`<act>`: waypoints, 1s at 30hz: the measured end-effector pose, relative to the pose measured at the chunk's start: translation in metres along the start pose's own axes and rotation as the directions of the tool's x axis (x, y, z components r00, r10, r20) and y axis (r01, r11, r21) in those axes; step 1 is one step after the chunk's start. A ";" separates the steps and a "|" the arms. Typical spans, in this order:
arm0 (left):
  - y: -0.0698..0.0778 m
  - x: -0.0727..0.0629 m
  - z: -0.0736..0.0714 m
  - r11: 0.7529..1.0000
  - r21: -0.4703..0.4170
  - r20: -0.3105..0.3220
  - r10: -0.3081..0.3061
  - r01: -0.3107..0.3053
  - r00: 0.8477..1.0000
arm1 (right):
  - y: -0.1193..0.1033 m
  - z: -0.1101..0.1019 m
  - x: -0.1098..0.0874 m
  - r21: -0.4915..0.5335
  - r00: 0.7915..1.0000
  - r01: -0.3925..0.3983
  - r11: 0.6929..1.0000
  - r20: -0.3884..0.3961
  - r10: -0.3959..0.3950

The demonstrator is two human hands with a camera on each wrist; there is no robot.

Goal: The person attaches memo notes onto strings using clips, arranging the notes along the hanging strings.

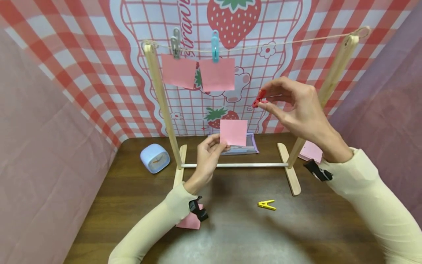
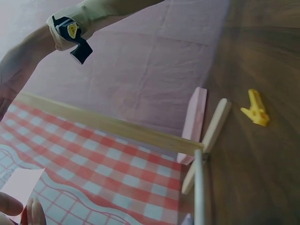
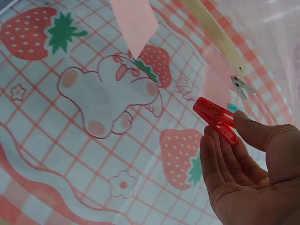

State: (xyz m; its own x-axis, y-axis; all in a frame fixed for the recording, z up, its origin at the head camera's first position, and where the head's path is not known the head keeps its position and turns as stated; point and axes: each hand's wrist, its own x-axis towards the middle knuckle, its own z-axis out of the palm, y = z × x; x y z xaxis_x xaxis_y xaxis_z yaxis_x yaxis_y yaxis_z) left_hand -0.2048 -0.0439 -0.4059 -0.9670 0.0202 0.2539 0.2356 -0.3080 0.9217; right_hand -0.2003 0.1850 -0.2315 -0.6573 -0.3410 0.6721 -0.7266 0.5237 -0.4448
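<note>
- Cream sleeves (image 1: 362,190) come nearest the camera, just behind both hands.
- Right hand (image 1: 301,108): thumb and fingers pinch a red clothespin (image 1: 259,98) — raised, below the string (image 1: 290,42) in the head view.
- Left hand (image 1: 207,157): thumb and fingers pinch a pink paper square (image 1: 233,132), lower than the red clothespin and left of it.
- Above the left grip, two pink sheets (image 1: 179,70) hang from gray and blue clothespins (image 1: 215,46).
- Below the right grip, a yellow clothespin (image 1: 266,205) lies on the table (image 1: 132,205).
</note>
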 end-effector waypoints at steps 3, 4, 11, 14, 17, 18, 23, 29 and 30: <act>0.004 0.007 0.007 1.000 -0.015 0.000 0.020 -0.020 1.000 | -0.006 -0.004 0.006 0.000 1.000 0.017 1.000 -0.018 -0.017; 0.006 0.009 0.009 0.999 -0.018 -0.001 0.028 -0.028 1.000 | -0.008 -0.005 0.009 -0.002 0.999 0.020 1.000 -0.025 -0.020; 0.017 0.024 0.027 0.995 -0.061 0.017 0.075 -0.074 0.997 | -0.018 -0.014 0.023 -0.055 0.994 0.068 0.996 -0.079 -0.073; 0.022 0.031 0.033 0.994 -0.075 0.010 0.081 -0.080 0.997 | -0.018 -0.018 0.028 -0.061 0.991 0.088 0.994 -0.096 -0.094; 0.027 0.036 0.039 0.993 -0.079 0.006 0.085 -0.084 0.996 | -0.017 -0.021 0.035 -0.044 0.989 0.096 0.994 -0.107 -0.100; 0.029 0.038 0.041 0.993 -0.077 0.008 0.086 -0.085 0.996 | -0.017 -0.022 0.038 -0.039 0.989 0.096 0.995 -0.112 -0.100; 0.039 0.046 0.052 0.993 -0.087 0.016 0.086 -0.084 0.996 | -0.018 -0.029 0.054 -0.011 0.984 0.084 0.996 -0.154 -0.085; 0.047 0.055 0.063 0.992 -0.103 0.004 0.079 -0.078 0.997 | -0.021 -0.035 0.072 0.050 0.980 0.041 0.998 -0.195 -0.030; 0.049 0.057 0.064 0.991 -0.113 0.004 0.078 -0.077 0.997 | -0.022 -0.036 0.074 0.065 0.980 0.037 0.997 -0.198 -0.023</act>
State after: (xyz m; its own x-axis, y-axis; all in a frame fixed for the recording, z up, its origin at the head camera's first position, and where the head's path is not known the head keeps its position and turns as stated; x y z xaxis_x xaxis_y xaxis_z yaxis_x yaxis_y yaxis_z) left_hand -0.2419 0.0033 -0.3280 -0.9452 -0.0003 0.3266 0.2973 -0.4143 0.8602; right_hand -0.2258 0.1766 -0.1508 -0.5877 -0.1918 0.7860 -0.7615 0.4594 -0.4573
